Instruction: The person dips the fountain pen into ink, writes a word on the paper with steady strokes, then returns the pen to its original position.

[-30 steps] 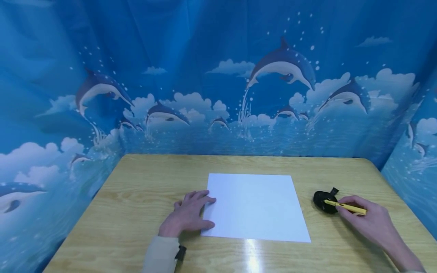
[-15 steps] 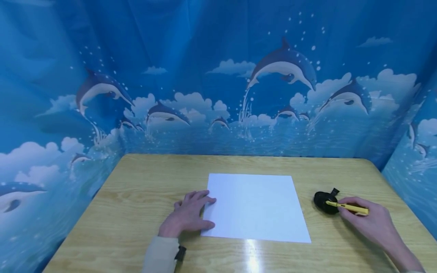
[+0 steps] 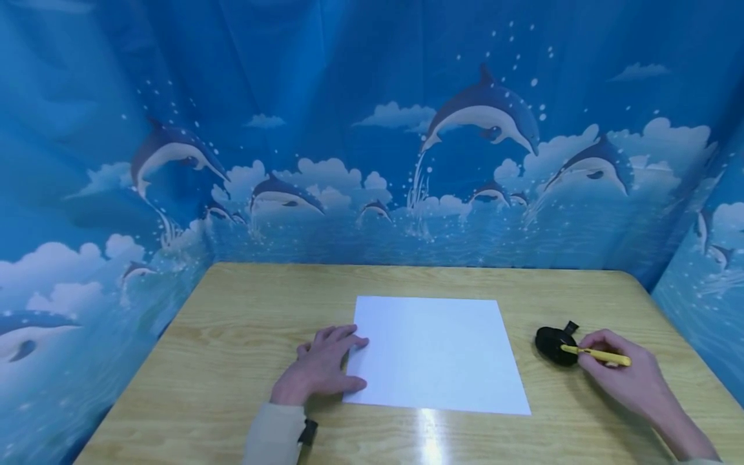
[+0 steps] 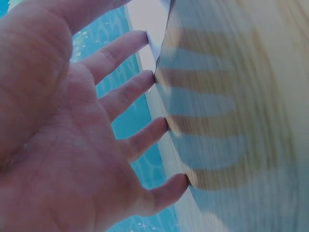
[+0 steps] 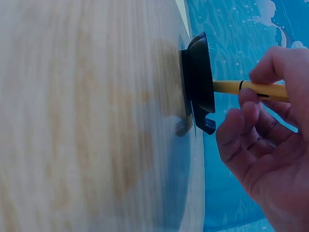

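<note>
Tabletop (image 3: 256, 310), left hand (image 3: 316, 368) splayed — touching paper (image 3: 436, 355), right hand (image 3: 628, 378) pinching pen (image 3: 607, 356)

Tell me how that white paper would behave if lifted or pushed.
The paper looks like a thin sheet, so it is probably light, and would likely sag if lifted by one edge. It lies flat on a table shiny enough to reflect light, so it may slide easily when pushed.

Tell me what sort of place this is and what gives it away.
Probably an indoor work corner, perhaps screened off: a curtain printed with dolphins hangs behind and beside a wood-grain table, and paper lies on the tabletop.
</note>
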`<state>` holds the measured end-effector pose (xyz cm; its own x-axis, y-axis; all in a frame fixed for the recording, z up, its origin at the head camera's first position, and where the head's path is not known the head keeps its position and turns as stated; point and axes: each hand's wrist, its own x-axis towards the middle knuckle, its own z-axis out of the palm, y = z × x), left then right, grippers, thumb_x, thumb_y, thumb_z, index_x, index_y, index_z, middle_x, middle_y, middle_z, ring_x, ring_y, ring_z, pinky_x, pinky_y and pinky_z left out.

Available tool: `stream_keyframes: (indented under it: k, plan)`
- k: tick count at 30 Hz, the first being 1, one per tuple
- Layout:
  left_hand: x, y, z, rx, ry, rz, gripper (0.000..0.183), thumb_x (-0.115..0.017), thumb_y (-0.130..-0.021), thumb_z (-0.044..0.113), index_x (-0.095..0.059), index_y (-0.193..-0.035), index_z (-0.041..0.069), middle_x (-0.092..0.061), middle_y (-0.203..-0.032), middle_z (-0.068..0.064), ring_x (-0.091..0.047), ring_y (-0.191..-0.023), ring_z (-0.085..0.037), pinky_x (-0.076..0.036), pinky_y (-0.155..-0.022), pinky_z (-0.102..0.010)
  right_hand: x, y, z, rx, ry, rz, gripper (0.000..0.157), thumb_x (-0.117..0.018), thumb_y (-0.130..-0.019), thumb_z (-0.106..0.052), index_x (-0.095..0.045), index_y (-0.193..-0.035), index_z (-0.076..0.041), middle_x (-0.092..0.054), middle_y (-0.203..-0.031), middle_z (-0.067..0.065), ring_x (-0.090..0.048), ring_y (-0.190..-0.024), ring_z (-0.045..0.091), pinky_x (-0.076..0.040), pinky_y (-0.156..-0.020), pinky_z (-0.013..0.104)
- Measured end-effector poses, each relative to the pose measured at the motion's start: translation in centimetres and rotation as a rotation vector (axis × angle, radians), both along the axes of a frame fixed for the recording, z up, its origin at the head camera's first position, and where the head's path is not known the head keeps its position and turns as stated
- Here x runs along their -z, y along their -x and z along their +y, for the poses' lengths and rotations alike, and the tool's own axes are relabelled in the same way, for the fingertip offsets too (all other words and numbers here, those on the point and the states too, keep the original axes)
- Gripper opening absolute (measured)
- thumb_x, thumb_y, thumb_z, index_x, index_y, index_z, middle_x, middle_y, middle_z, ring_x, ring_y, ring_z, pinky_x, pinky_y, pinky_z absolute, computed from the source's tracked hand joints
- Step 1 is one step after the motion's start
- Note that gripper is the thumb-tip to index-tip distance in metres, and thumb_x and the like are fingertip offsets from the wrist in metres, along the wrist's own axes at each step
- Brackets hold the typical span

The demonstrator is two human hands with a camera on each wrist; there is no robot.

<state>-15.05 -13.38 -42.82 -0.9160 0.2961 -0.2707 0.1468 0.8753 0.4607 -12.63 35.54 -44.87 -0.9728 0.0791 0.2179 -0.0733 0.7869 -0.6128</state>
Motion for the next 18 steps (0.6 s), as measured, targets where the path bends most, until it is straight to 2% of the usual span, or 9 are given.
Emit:
stream_keyframes:
  k: [5,9,15,18]
  plan:
    - [-0.07,0.06,0.04,-0.006,0.0,-0.002,0.068,-0.082,-0.082,0.044,-0.058,-0.144,0.028,-0.036,-0.166,-0.002,-0.026,-0.153,-0.042,-0.023,-0.11,-0.082,-0.08,-0.05,0.21,-0.001,-0.009,-0.033,0.016,-0.071,-0.091,-0.015,-0.074,-0.107,-0.015,-0.067,-0.08,-0.015,-0.048,-0.06,0.005,-0.036,-0.052,0.026]
    - [-0.11,0.04,0.06,-0.004,-0.003,0.001,0.068,-0.082,-0.082,0.044,-0.058,-0.143,0.028,-0.036,-0.165,-0.002,-0.026,-0.152,-0.042,-0.023,-0.11,-0.083,-0.15,0.03,0.36,0.01,-0.042,-0.075,0.012,-0.071,-0.093,-0.022,-0.076,-0.104,-0.018,-0.069,-0.087,-0.016,-0.05,-0.066,-0.001,-0.038,-0.055,0.022]
    - [-0.11,0.06,0.11,-0.005,0.0,0.003,0.068,-0.082,-0.081,0.043,-0.058,-0.143,0.027,-0.037,-0.165,-0.003,-0.027,-0.152,-0.043,-0.022,-0.109,-0.084,-0.3,0.38,0.05,0.024,-0.047,-0.123,0.019,-0.075,-0.093,-0.035,-0.074,-0.099,-0.017,-0.073,-0.088,-0.003,-0.055,-0.067,-0.003,-0.043,-0.057,0.021]
    - [-0.19,0.11,0.2,-0.009,0.009,0.002,0.068,-0.083,-0.081,0.043,-0.059,-0.142,0.027,-0.037,-0.165,-0.003,-0.028,-0.151,-0.043,-0.022,-0.11,-0.084,-0.3,0.64,0.02,0.031,-0.052,-0.134,0.023,-0.076,-0.092,-0.039,-0.073,-0.095,-0.017,-0.074,-0.088,-0.001,-0.055,-0.069,-0.008,-0.044,-0.058,0.02]
